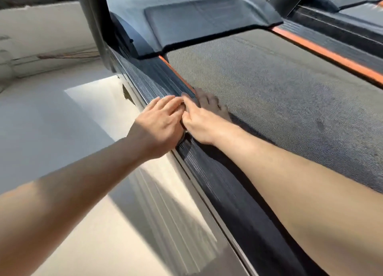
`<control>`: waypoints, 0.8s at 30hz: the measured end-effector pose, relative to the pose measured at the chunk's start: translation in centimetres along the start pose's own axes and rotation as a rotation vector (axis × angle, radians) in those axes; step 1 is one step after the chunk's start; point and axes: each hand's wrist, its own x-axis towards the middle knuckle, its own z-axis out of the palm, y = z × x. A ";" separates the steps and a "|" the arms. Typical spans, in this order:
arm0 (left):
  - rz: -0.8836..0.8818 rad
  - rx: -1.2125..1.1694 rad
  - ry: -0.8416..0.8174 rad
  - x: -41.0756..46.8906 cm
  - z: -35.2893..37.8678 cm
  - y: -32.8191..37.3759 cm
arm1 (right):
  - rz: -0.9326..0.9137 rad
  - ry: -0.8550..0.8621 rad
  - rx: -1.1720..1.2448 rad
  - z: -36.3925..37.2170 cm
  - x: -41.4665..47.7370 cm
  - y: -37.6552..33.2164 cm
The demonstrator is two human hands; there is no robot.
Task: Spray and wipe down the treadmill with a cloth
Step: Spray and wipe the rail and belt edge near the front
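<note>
Treadmill side rail (157, 76), left edge: your right grip (199, 123) pinched the grey cloth (212, 104); your left grip (159, 123) lay straight-fingered alongside.

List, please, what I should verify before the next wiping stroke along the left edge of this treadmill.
1. Grip on the cloth: ok. The right hand pinches it with curled fingers.
2. Cloth in contact with the surface: ok. It lies over the inner edge of the side rail and onto the belt.
3. Second hand placed: ok. The left hand rests on the rail, touching the right hand.
4. Belt stopped: cannot tell from one picture.
5. Surface sprayed: cannot tell. No wet film is plainly visible.
6. Spray bottle near: cannot tell. It is not in view.
</note>
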 end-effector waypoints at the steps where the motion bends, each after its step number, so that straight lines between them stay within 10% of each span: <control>1: 0.051 -0.005 0.035 -0.3 0.2 0.4 | -0.008 -0.001 0.032 -0.2 -0.7 0.1; 4: 0.185 -0.106 0.203 -1.4 0.9 2.8 | 0.105 0.062 0.106 -1.4 -4.7 1.7; 24: -0.127 -0.113 -0.301 0.8 0.2 1.6 | 0.149 -0.235 0.116 -3.0 -1.5 -1.2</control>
